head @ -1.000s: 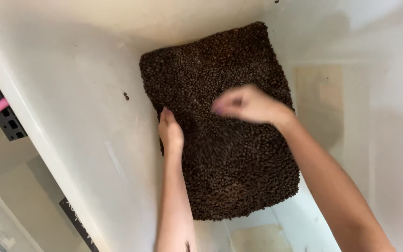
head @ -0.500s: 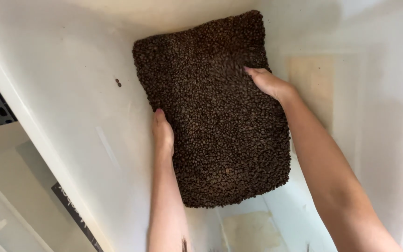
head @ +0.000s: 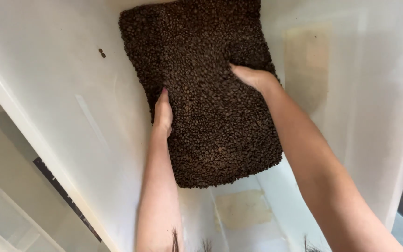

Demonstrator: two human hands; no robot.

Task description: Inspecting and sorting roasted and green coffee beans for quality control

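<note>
Head view, hands in coffee beans, white bin

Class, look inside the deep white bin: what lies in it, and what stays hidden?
Dark roasted coffee beans fill the white bin floor. The left hand rests at their edge; the right hand digs in, fingertips buried. The floor beneath is covered.

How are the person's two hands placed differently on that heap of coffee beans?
The left hand lies flat along the left edge of the coffee beans, fingers straight; the right hand is curled, its fingers dug into the beans. The left hand sits lower at the side; the right hand is higher, nearer the middle. Both are bare and touch the beans inside a white bin.
</note>
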